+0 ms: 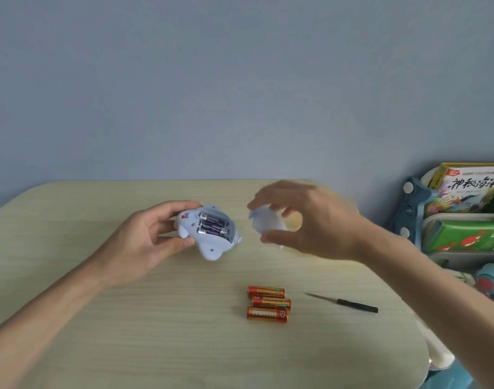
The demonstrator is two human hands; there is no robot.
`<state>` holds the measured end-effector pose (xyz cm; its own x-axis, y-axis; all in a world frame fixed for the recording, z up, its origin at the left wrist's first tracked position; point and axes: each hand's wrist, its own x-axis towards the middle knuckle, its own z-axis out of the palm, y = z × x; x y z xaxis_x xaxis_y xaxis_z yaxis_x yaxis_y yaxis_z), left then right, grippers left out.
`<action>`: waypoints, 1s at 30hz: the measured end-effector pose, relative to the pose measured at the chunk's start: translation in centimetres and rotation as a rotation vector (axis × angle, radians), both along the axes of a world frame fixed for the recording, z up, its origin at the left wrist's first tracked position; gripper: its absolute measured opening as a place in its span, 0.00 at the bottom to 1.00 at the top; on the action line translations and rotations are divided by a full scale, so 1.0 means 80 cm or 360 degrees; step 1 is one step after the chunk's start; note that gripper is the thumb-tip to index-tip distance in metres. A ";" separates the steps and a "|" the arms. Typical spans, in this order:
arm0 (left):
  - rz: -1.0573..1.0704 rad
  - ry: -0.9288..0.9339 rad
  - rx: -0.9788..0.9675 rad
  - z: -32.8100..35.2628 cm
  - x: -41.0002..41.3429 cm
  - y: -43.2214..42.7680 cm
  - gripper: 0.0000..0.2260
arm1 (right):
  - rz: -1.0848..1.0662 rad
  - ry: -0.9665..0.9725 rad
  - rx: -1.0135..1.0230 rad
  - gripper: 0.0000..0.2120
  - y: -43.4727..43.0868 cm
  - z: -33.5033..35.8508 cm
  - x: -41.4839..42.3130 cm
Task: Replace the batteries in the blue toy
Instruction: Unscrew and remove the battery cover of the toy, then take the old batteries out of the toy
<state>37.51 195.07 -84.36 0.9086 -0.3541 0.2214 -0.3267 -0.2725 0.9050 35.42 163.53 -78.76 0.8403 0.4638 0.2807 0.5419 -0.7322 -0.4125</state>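
Observation:
My left hand [147, 234] grips the pale blue toy [209, 245] upside down, just above the table. Its battery bay is uncovered and three dark purple batteries [213, 223] lie inside. To the right of the toy, my right hand [304, 220] is blurred and pinches the light blue battery cover [267, 221] between thumb and fingers. Three red-orange batteries [268, 304] lie side by side on the table nearer to me.
A small black-handled screwdriver [344, 302] lies right of the orange batteries. The light wooden table [128, 332] has a rounded front right corner. Beyond its right edge stands a blue shelf [411, 209] with colourful book boxes [467, 192].

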 end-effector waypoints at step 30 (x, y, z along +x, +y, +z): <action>-0.0197 0.0041 -0.0487 0.040 -0.049 -0.016 0.26 | 0.0035 0.0476 0.0708 0.40 0.028 -0.009 -0.042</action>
